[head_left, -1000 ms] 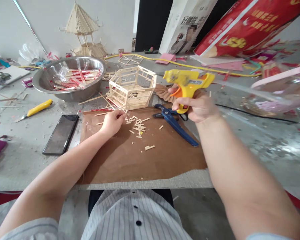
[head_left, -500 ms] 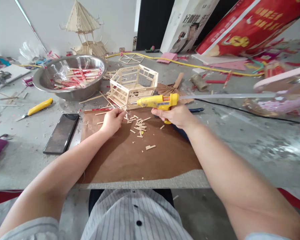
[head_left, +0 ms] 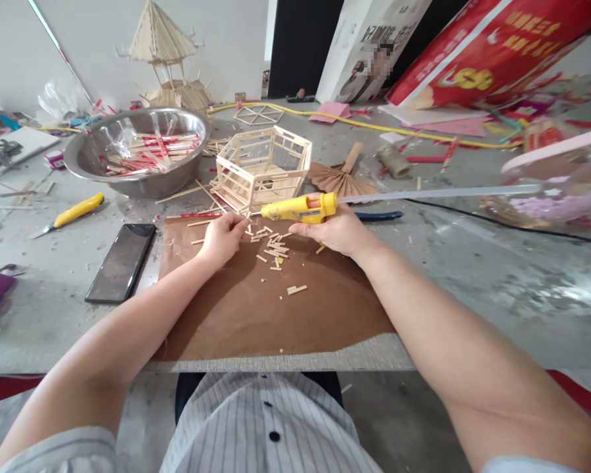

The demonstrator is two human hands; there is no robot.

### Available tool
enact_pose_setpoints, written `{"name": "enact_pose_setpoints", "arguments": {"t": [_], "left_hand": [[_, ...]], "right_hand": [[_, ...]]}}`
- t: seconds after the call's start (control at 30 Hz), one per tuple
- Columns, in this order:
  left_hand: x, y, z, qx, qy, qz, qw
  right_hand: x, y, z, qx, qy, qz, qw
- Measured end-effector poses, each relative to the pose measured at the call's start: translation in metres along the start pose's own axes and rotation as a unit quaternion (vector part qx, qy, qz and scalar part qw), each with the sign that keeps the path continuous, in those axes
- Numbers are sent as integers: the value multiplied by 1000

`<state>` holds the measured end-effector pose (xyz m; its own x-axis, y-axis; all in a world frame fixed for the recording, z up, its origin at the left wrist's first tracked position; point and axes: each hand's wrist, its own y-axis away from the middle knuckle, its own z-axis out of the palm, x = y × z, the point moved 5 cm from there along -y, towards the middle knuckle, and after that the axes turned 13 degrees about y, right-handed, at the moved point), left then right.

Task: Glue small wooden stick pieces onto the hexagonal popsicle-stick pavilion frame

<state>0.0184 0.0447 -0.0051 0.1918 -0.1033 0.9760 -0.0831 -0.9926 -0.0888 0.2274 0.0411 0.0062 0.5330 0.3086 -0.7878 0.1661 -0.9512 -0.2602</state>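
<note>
Right hand [head_left: 342,231] clenched around a yellow glue gun [head_left: 298,209], held level just above the far edge of the brown paper [head_left: 276,315], nozzle aimed left at the left hand's fingertips. Long clear glue stick [head_left: 438,193] jutting from the gun's back, off to the right. Left hand [head_left: 221,240] pinching a short wooden stick [head_left: 247,217], pale and thin, right at the nozzle tip. Small cut stick bits [head_left: 273,249] scattered on the paper between both hands. Open-framed stick house [head_left: 261,168] just beyond the paper's far edge; steel bowl [head_left: 136,152] of red-tipped sticks further left of it; black phone [head_left: 121,261] left of the paper.
</note>
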Motion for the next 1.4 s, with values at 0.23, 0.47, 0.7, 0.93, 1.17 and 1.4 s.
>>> {"name": "enact_pose_setpoints", "arguments": {"t": [0.23,0.47,0.7,0.93,1.17,1.4], "left_hand": [[1,-1,0,-9,-3,-1,1000],[0,0,1,-8,-4,-2,1000],[1,0,1,-9,-12,3,1000],[0,0,1,-9,-13,5,1000],[-1,-1,1,-10,-9,2,1000],[-1,-1,1,-11,-13,2,1000]], "right_hand": [[-1,-1,1,2,-9,9,1000],[-4,0,2,-9,-12,3,1000],[-3,0,3,-11,-15,-7,1000],[-3,0,3,-9,-18,-10,1000],[-2,-1,2,-2,-25,6,1000],[3,-2,1,8,-20,-9,1000]]}}
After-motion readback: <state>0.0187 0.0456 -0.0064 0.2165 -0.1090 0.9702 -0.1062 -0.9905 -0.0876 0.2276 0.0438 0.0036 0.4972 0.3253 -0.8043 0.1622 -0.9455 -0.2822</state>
